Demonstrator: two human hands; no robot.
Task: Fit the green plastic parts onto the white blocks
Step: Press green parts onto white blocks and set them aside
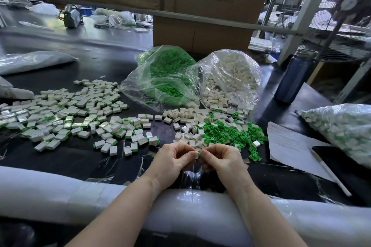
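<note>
1. Head view, lower centre: my left hand (172, 159) and right hand (221, 158) meet fingertip to fingertip, both curled, pinching one white block (195, 155) with a green part (199, 154) at its right edge.
2. Both forearms run up from the bottom edge and converge.
3. Centre: one clear bag (160, 86) holds green parts; the bag to its right (232, 78) holds white blocks and spills them.
4. Loose green pile (226, 135) just above my right hand.
5. Fitted blocks (60, 114) spread across the left.

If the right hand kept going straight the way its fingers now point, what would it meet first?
The right hand points leftward at the left hand. First it would meet the green part and white block pinched between them, then the left fingertips; it looks already in contact.
</note>
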